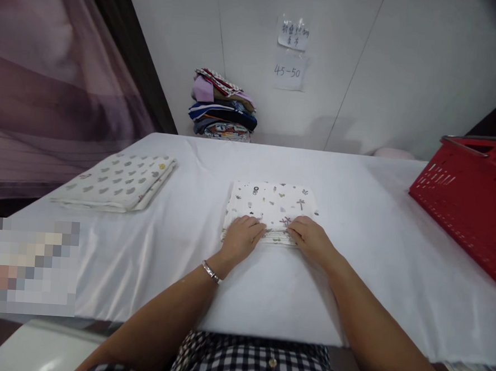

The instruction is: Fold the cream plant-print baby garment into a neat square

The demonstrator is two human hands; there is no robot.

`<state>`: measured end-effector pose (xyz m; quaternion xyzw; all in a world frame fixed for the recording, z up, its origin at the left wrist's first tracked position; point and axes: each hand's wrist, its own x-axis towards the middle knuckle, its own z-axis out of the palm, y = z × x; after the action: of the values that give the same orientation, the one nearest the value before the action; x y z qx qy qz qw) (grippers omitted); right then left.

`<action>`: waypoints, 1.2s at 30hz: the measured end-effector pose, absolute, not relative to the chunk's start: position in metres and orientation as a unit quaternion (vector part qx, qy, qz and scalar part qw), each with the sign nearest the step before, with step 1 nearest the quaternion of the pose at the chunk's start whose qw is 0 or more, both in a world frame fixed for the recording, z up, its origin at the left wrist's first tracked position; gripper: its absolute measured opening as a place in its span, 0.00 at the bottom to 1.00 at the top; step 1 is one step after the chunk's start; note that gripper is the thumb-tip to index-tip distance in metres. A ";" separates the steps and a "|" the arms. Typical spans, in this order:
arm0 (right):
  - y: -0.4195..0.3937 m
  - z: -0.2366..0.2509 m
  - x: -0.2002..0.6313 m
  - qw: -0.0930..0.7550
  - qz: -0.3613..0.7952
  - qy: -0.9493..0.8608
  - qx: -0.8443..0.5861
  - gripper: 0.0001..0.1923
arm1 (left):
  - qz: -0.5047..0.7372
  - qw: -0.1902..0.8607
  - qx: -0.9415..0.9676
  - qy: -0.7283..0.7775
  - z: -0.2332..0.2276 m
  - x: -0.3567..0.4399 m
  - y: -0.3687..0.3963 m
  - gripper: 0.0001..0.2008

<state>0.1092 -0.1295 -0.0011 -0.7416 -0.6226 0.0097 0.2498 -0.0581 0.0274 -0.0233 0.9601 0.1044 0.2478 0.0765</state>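
A folded white cloth (272,201) printed with small palm trees and other little motifs lies on the table in front of me. My left hand (244,237) grips its near edge on the left, the fingers bent over the fabric. On the right part of that same edge, my right hand (307,237) pinches the cloth between thumb and fingers. Several layers show along the edge between my hands. A bracelet (211,272) circles my left wrist.
Another folded cloth (117,183) with grey prints lies at the left on the white-covered table (174,293). A red plastic basket (473,205) stands at the right. Stacked folded fabrics (223,105) sit beyond the far edge, by the wall with paper signs (290,70).
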 end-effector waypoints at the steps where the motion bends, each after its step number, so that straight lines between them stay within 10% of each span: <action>1: -0.130 -0.002 0.109 0.250 0.007 -0.624 -0.740 0.13 | 0.256 0.075 0.959 0.101 -0.023 -0.058 0.026 0.09; 36: -0.128 -0.006 0.107 0.274 -0.018 -0.628 -0.728 0.11 | 0.224 0.064 0.972 0.040 -0.011 -0.035 0.003 0.07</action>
<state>0.1075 -0.1282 -0.0056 -0.7282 -0.6279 -0.0183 0.2740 -0.0349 0.0028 -0.0115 0.9718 0.0401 0.2236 0.0637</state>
